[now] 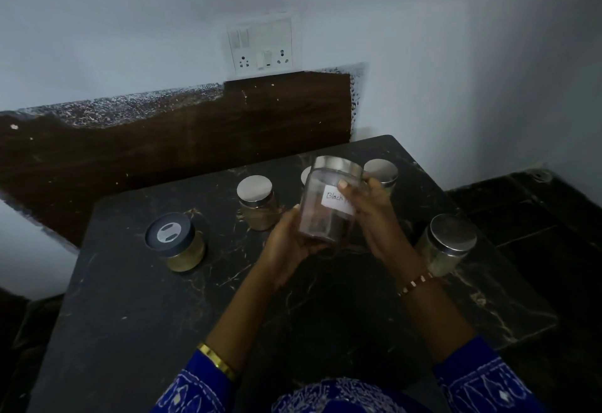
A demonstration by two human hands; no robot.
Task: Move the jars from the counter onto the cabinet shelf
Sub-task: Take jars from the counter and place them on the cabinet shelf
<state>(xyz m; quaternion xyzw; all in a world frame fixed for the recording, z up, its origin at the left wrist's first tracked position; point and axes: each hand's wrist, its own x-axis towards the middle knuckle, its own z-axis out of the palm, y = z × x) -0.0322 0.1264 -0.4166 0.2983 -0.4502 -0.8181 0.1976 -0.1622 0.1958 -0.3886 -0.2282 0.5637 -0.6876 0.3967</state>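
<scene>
Blue patterned sleeves (482, 380) are seen right at the bottom edge, with a gold bangle (217, 361) worn on the left forearm and a beaded bracelet (415, 283) on the right wrist. Both arms are stretched out over a black marbled counter (130, 315).

Just past that, a clear jar (329, 204) with a metal lid is held up off the counter, tilted a bit, between both hands. It's cupped from below and the side by the left hand (286, 243), fingers curled under the base. The right hand (371, 214) is wrapped round the other side, with the thumb pressed on a white label (335, 200) where "Black" can be read; the rest of the word is covered. Something dark is sitting in the bottom of the jar.

Around it, more jars are left standing on the counter: a dark-lidded jar (177, 243) of yellowish powder off to the left, a steel-lidded jar (257, 202) of tan stuff just behind the left hand, and a pale-filled jar (446, 243) to the right near the counter edge. Further back, a rear jar (382, 173) is peeking out beside the held one, and a sliver of another lid (306, 175) is partly hidden behind it.

Beyond the counter, a brown backsplash panel (195, 142) is fixed to the wall, with a white switch and socket plate (262, 44) above it. No shelf can be seen from here.
</scene>
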